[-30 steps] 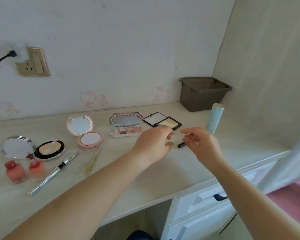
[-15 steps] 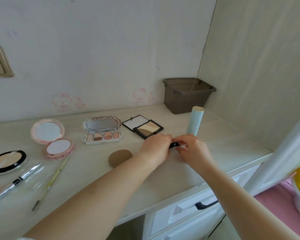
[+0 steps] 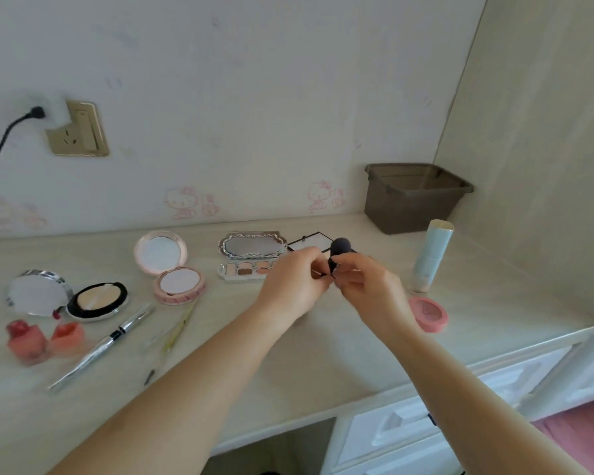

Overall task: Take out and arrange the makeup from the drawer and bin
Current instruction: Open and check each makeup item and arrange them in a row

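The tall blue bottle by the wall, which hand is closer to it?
Right. The right hand is just left of the tall blue bottle, apart from it; the left hand is farther left. Both hold a small dark brush.

Two bare forearms are seen entering from the lower edge of the head view — no sleeve, cuff or fabric is visible along either. The left hand [image 3: 294,286] and the right hand [image 3: 366,286] are uncovered: no glove is worn. No ring, bracelet or watch can be made out on the fingers or wrists, though the fingers are slightly blurred. The nails are too small and soft in the frame for polish to be judged — only short tips are suggested.
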Action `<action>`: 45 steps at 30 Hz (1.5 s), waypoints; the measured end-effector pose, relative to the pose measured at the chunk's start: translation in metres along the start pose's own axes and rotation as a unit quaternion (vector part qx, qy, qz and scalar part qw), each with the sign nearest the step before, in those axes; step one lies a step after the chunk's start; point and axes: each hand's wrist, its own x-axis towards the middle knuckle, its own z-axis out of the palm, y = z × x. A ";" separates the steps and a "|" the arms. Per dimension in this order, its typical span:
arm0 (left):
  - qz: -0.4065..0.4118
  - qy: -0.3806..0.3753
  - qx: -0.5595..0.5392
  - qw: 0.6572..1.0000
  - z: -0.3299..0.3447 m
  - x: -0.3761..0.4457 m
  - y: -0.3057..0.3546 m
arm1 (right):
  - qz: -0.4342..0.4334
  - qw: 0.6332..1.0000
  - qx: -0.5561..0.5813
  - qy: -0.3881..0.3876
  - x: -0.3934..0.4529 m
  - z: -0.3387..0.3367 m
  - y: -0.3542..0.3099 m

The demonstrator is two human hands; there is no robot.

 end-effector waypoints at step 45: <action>-0.013 0.048 0.152 0.987 -0.071 -0.057 -0.076 | -0.015 0.985 -0.147 -0.086 -0.007 0.076 -0.031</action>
